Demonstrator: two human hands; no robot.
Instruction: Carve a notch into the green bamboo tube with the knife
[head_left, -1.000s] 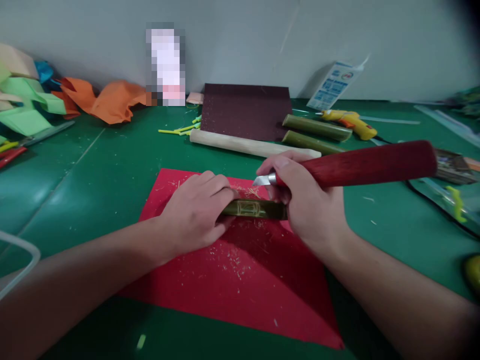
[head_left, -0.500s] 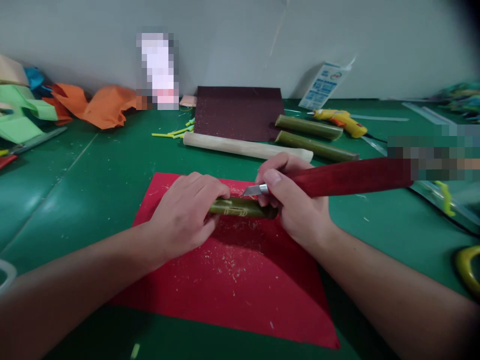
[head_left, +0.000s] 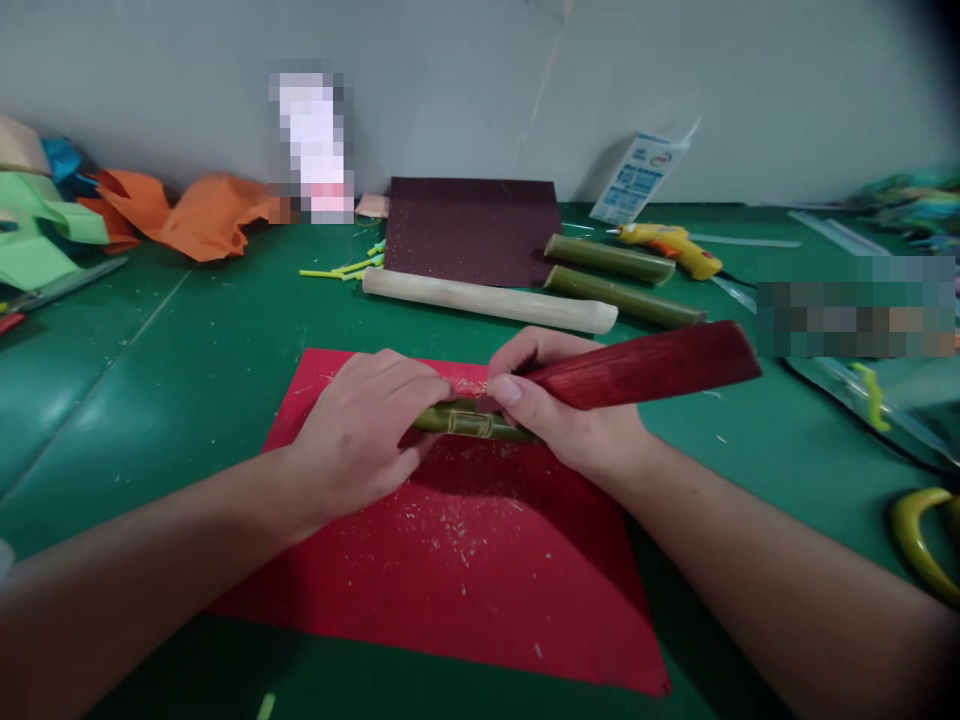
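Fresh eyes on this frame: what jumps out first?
The bright red paper sheet in the middle of the green table, flecked with pale shavings, stands out first. On it the left hand holds down a short green bamboo stick while the right hand presses a long dark-red wooden-handled tool onto it. Behind lies a pale wooden dowel.

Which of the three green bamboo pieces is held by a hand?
The short bamboo piece over the red sheet, gripped by the left hand; the right hand holds a red-handled tool. The two longer pieces lie untouched farther back.
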